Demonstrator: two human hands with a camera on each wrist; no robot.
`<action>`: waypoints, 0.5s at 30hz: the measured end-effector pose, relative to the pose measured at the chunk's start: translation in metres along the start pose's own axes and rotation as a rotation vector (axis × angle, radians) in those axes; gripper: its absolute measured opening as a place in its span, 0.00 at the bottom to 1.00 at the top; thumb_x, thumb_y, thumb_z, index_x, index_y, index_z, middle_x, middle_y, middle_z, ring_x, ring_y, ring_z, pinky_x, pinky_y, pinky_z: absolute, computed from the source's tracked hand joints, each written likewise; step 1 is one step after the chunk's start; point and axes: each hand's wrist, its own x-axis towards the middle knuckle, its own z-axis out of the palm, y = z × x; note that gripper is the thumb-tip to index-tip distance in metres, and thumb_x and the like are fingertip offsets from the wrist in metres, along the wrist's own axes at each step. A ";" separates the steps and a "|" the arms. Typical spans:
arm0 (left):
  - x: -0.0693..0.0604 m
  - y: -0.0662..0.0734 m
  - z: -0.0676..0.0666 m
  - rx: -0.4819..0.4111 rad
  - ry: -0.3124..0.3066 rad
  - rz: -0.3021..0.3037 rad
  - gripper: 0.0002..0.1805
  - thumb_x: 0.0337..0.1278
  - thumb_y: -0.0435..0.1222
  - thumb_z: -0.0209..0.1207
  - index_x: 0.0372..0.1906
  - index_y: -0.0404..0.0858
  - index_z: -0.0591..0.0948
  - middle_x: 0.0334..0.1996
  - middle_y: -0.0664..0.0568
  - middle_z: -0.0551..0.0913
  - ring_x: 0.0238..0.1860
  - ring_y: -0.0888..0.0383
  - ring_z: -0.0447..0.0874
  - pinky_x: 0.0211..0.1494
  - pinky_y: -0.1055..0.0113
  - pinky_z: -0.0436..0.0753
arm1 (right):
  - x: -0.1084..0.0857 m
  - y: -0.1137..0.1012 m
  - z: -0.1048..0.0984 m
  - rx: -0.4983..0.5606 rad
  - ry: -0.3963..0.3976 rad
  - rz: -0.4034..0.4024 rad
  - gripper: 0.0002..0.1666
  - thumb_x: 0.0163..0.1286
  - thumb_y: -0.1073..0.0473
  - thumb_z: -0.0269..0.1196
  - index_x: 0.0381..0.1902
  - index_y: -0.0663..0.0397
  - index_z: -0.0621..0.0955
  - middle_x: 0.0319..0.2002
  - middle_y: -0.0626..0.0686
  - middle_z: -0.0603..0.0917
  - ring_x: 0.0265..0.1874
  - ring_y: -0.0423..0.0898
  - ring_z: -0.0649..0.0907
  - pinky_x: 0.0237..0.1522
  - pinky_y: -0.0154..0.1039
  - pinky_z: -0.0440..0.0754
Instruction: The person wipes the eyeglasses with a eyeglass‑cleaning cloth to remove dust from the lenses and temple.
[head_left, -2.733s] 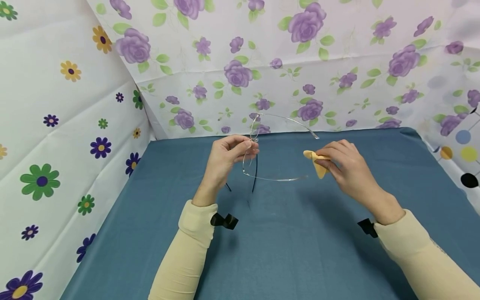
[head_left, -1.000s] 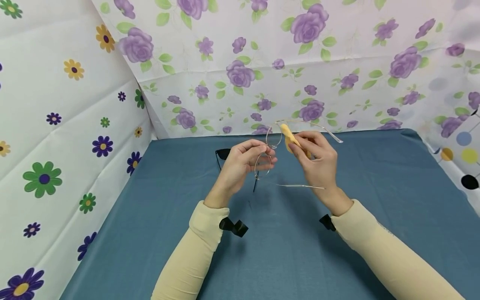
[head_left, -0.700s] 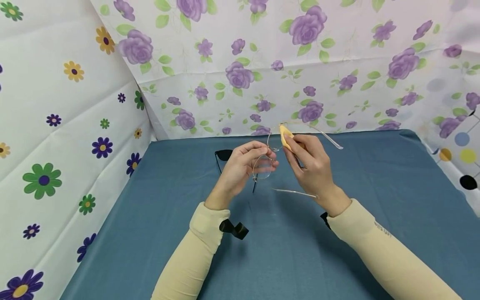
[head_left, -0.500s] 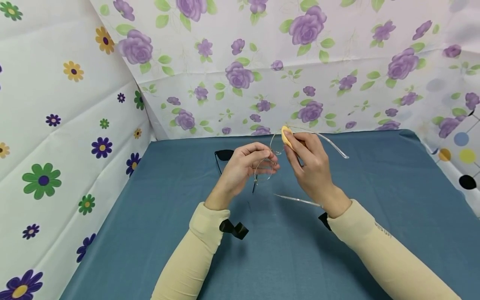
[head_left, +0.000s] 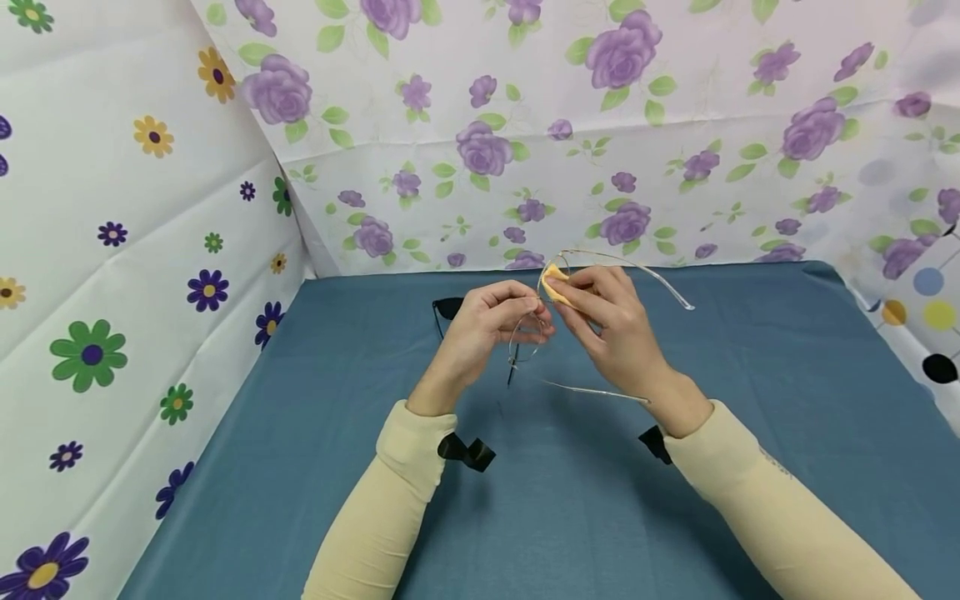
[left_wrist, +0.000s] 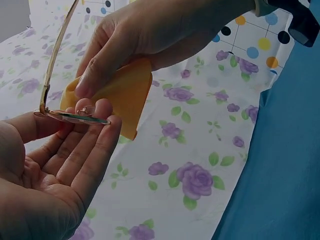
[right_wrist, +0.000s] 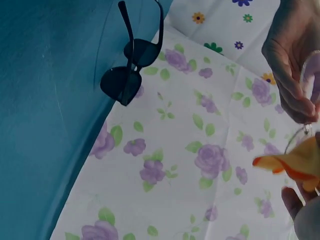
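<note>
My left hand [head_left: 476, 337] pinches a pair of thin-rimmed clear eyeglasses [left_wrist: 75, 118] near the bridge, up above the table. Both temples are unfolded and point to the right in the head view. My right hand [head_left: 622, 325] pinches a folded yellow cloth [head_left: 553, 287] at the far lens, which the cloth and fingers partly cover. The near lens shows in front of the left fingers. In the left wrist view, the cloth [left_wrist: 131, 97] hangs down behind the left fingertips.
Black sunglasses [right_wrist: 120, 82] lie with temples spread on the blue tablecloth [head_left: 562, 500], near its back edge; in the head view the left hand hides most of them. A floral sheet [head_left: 420, 167] rises behind the table, another [head_left: 150, 275] on the left.
My right hand has come in from the right with the cloth, reaching the far lens, and shifts slightly against it. My left hand has moved a little right with the eyeglasses.
</note>
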 end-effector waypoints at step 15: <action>0.000 -0.001 -0.004 0.046 -0.046 0.011 0.09 0.78 0.33 0.56 0.42 0.35 0.85 0.37 0.46 0.88 0.39 0.52 0.91 0.49 0.51 0.90 | 0.000 0.007 -0.020 0.137 -0.159 0.112 0.14 0.67 0.75 0.67 0.48 0.61 0.88 0.44 0.54 0.82 0.44 0.50 0.73 0.44 0.45 0.69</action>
